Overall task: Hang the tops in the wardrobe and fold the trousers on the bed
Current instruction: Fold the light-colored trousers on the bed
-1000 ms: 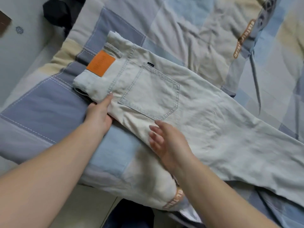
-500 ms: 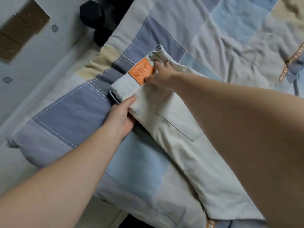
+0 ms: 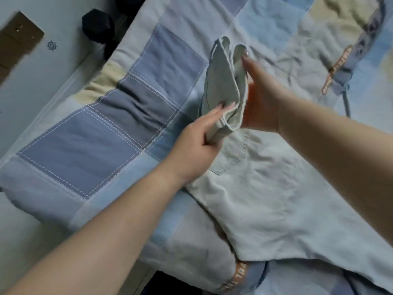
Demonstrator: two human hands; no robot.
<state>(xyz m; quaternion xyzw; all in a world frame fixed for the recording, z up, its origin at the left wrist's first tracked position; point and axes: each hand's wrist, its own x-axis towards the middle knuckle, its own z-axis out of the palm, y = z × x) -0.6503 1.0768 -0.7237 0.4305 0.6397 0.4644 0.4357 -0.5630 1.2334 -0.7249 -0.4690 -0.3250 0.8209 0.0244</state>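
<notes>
Pale beige trousers (image 3: 265,188) lie across the patchwork bed cover (image 3: 106,128), legs running toward the lower right. Their waist end (image 3: 225,81) is lifted off the bed and stands up, doubled over. My left hand (image 3: 197,139) grips the near corner of that raised waistband, fingers curled over the cloth. My right hand (image 3: 261,99) holds the far side of the raised part, fingers reaching up along the fabric. A back pocket seam shows just below the hands. The orange patch is hidden.
The bed's left edge runs beside a pale wall (image 3: 42,67) with a brown patch (image 3: 14,45). A black object (image 3: 97,24) sits at the top left by the bed. Rumpled quilt with an orange-lettered strap (image 3: 338,69) fills the right.
The waist end lay flat with its orange patch showing; now both hands have lifted it upright off the bed. The right hand shifted from the patch to the far side.
</notes>
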